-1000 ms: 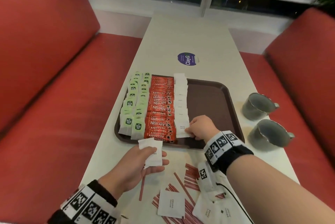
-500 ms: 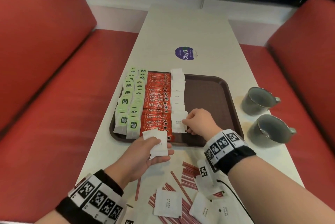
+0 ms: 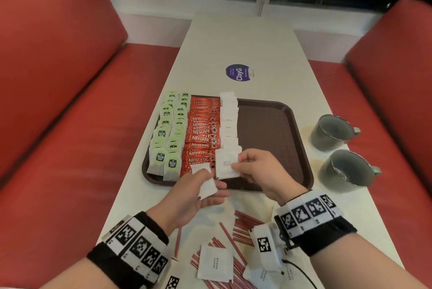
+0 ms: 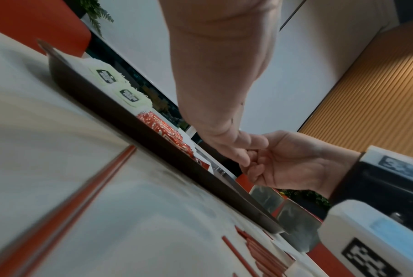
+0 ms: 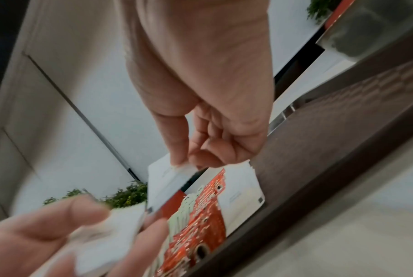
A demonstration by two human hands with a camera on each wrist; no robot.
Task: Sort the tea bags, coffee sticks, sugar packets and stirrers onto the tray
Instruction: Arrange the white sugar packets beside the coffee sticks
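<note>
While the right hand point(image 3: 258, 171) pinches one sugar packet point(image 3: 225, 164) over the tray's point(image 3: 278, 125) near edge, lay it flat, overlapping the white column's last packet. The left hand point(image 3: 196, 191) grips spare packets point(image 3: 205, 186) just beside, ready to feed.

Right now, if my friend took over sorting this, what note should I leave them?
Left hand: holds a small stack of sugar packets just in front of the tray.
Right hand: pinches one sugar packet over the near end of the sugar row.
Done: tea bags in two rows at the tray's left, coffee sticks beside them, sugar row partly laid.
Left: set down the packets in hand, gather the loose sugar packets and red stirrers lying on the table. The tray's right half is bare.
</note>
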